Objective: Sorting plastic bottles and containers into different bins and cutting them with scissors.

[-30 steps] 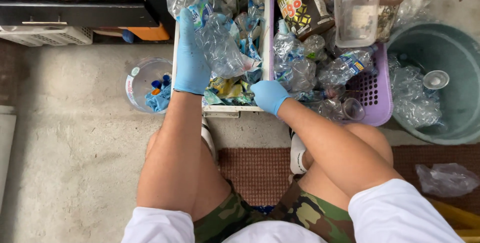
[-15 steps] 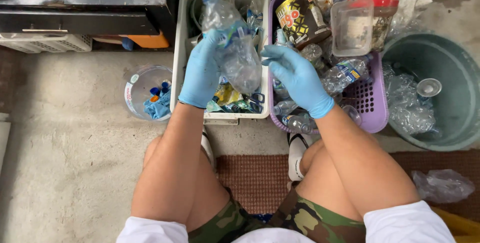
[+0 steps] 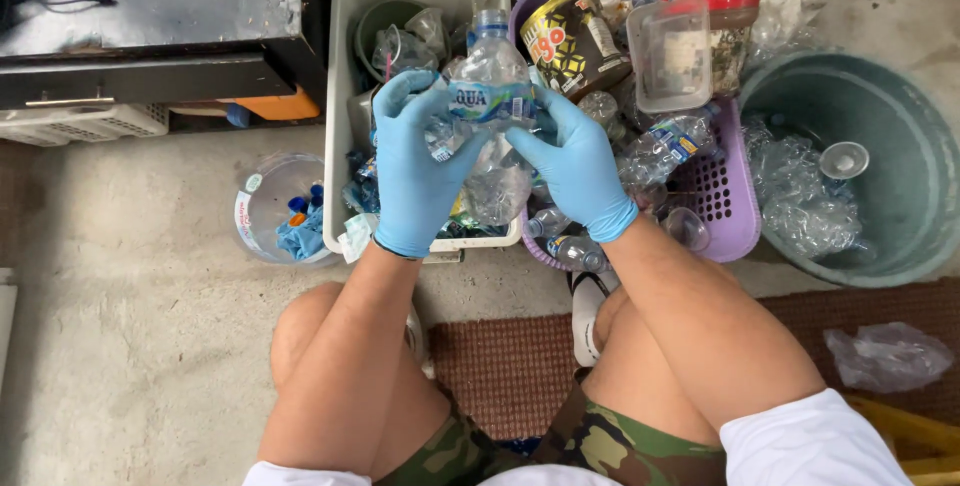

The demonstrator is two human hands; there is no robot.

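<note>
At nine o'clock on the concrete floor (image 3: 120,346), a clear tub (image 3: 280,208) with blue caps inside is seen, just beside a white bin (image 3: 345,96). Above that bin, at about twelve o'clock from the knees, a clear bottle (image 3: 488,81) is held between both gloved hands. The left hand (image 3: 415,166) is wrapped around the bottle's lower left side, fingers (image 3: 395,96) clenched on the crumpled plastic; the right hand (image 3: 575,161) is closed on its right side at the label. The blue cap is still seen on the bottle's neck. At one o'clock a purple basket (image 3: 725,196) full of bottles, a tin and a lidded box is set, and at three o'clock a green basin (image 3: 900,146) holds a few clear pieces. Judging by the full bin and basket, much sorting seems left undone.
</note>
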